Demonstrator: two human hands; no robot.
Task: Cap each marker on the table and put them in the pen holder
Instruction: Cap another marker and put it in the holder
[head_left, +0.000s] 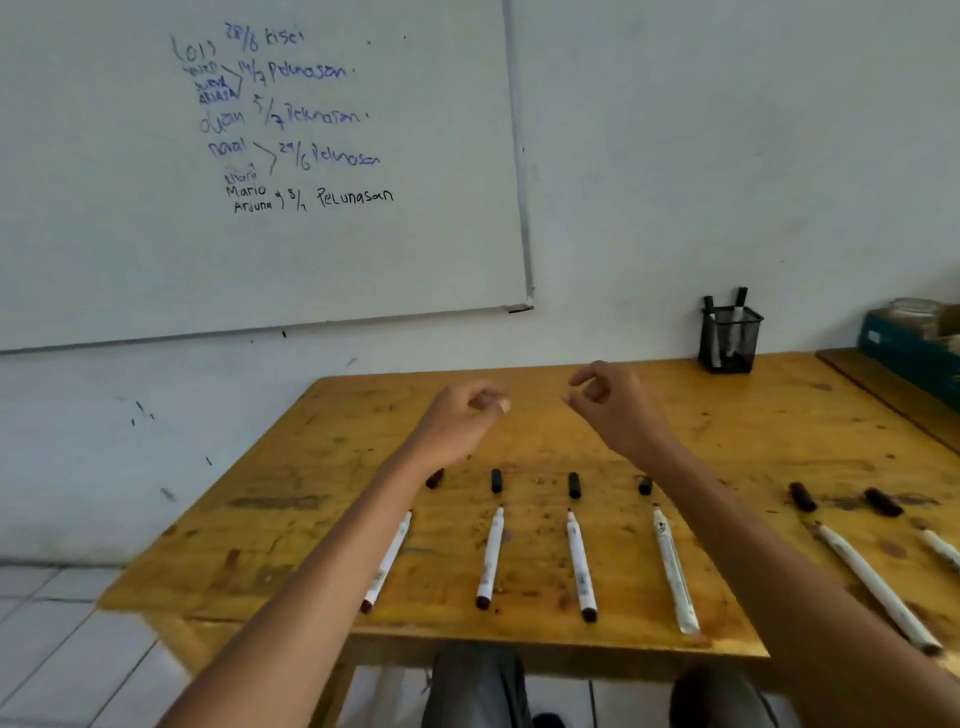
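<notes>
Six uncapped markers lie in a row along the near edge of the wooden table (322, 467), each with its long axis running roughly away from the person and its tip pointing to the far side; a dark cap lies just beyond each tip, apart from it. The second marker from the left (490, 557) and its cap (496, 480), and the third marker (581, 564) with its cap (574, 484), sit below and between the two raised hands. The left hand (457, 421) hovers above the table, fingers curled loosely inward, grasping nothing visible. The right hand (610, 408) hovers likewise, thumb and forefinger nearly pinched, also empty as far as can be seen. Both hands are beyond the caps, so either must come back and down; neither is clearly nearer. The mesh pen holder (730, 338) stands at the far right against the wall, well apart, already containing two capped markers, closer to the right hand. Nothing obstructs that route.
</notes>
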